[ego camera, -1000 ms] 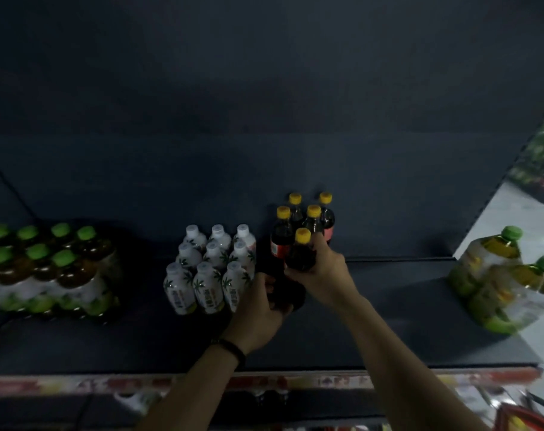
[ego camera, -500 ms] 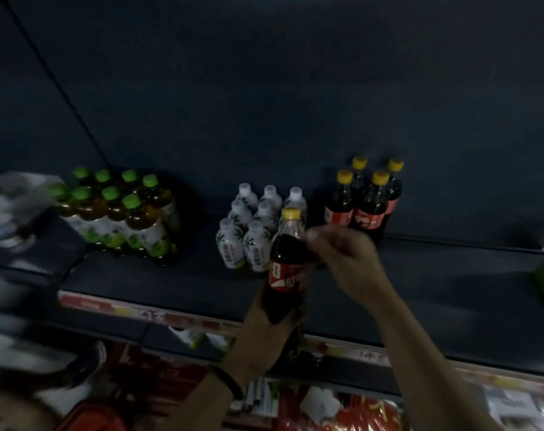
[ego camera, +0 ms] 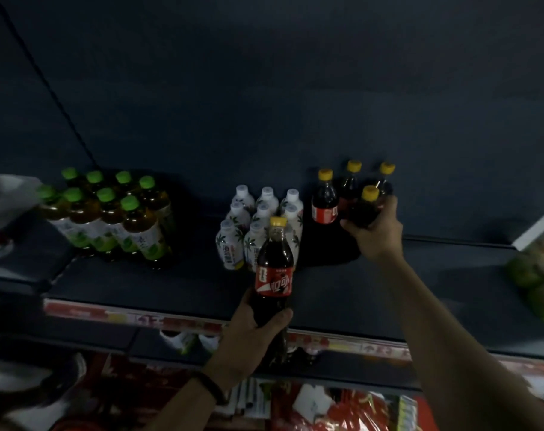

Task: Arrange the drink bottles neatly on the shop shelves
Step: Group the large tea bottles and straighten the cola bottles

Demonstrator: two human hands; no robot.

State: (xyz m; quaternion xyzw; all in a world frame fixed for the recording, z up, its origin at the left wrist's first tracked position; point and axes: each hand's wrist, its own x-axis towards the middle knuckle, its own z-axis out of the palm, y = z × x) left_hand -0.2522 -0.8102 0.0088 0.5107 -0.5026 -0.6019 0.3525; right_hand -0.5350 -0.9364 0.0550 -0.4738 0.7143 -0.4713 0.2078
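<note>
My left hand (ego camera: 252, 337) grips the lower body of a dark cola bottle (ego camera: 274, 269) with a yellow cap and red label, held upright in front of the dark shelf (ego camera: 420, 293). Farther back, my right hand (ego camera: 375, 231) wraps round the front cola bottle (ego camera: 366, 206) of a small group of yellow-capped cola bottles (ego camera: 325, 200) standing at the back of the shelf. A block of white bottles (ego camera: 258, 219) stands just left of that group.
A shrink-wrapped pack of green-capped tea bottles (ego camera: 109, 216) sits on the shelf's left. Green bottles (ego camera: 538, 275) lie blurred at the right edge. A red price strip (ego camera: 133, 315) lines the shelf front; red goods (ego camera: 342, 409) fill the level below.
My right hand left the held bottle's neck and reached back right to grasp a cola bottle in the group. My left hand keeps its bottle, now slightly lower and nearer.
</note>
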